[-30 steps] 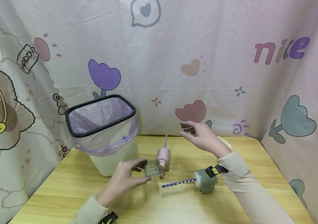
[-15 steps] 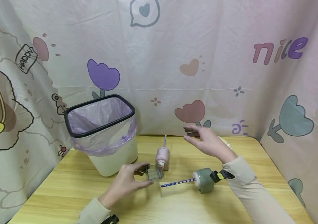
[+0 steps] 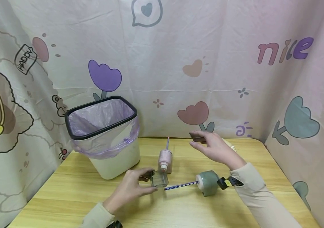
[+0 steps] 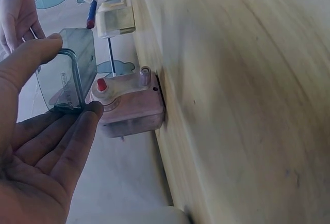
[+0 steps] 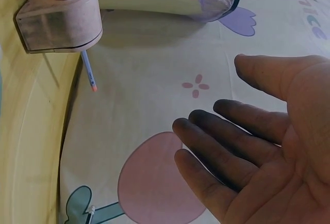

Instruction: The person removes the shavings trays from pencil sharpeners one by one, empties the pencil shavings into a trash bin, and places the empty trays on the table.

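The left hand [image 3: 131, 189] pinches 1 clear box [image 3: 159, 180] above the desk [image 3: 162, 213], just in front of 1 pink sharpener [image 3: 166, 157]. The right hand [image 3: 216, 148] hangs in the air, its 4 fingers extended and slightly apart. 1 green sharpener [image 3: 210, 183] carries 1 blue pencil [image 3: 181, 185] pointing toward the box; 1 cream sharpener [image 4: 114, 19] and 1 bin [image 3: 116, 167] stand farther back.

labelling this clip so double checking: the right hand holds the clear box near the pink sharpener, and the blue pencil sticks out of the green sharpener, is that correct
Not quite: the head view shows the left hand holding the clear box near the pink sharpener. The blue pencil does stick out of the green sharpener.
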`<state>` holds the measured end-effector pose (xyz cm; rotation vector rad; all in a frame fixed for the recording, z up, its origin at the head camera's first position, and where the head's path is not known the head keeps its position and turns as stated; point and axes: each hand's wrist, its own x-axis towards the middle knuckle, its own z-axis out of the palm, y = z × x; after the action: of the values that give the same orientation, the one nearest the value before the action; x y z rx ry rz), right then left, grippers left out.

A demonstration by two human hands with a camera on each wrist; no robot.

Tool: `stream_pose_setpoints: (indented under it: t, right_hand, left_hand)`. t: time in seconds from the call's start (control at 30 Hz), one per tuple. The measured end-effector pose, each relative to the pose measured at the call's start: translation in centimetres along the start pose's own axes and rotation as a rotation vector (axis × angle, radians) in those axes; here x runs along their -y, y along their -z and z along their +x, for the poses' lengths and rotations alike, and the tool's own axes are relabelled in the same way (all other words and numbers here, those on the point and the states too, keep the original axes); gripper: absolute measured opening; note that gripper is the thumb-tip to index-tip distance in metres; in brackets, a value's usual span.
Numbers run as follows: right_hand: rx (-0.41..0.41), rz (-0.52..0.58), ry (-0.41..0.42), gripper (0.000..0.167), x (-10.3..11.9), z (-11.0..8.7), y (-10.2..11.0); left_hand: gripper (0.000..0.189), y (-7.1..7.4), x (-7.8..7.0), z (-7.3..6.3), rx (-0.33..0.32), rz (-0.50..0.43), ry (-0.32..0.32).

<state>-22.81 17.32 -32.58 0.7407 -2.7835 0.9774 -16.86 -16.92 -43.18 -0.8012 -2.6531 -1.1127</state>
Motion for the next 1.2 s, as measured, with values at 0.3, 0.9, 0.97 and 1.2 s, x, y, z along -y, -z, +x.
stream_pose_setpoints:
  t: [0.3,0.9,0.97,1.2]
  right_hand:
    - [0.005,0.004,0.003,0.051,-0.4,-0.7,-0.2]
    - [0.008,0.005,-0.008,0.052,-0.6,-2.0,-0.3]
    - [0.009,0.001,-0.007,0.051,-0.6,-2.1,-0.3]
    - [0.019,-0.004,-0.007,0.051,-0.8,-2.4,-0.4]
  left_hand:
    - [0.062,-0.5,0.0,0.0,0.055,-0.01,0.024]
    - [0.064,-2.4,-0.2,-0.3,0.188,-0.041,0.057]
    - [0.066,-2.6,-0.3,-0.2,0.198,-0.034,0.055]
    - [0.067,-3.4,-0.6,0.0,0.218,-0.003,0.034]
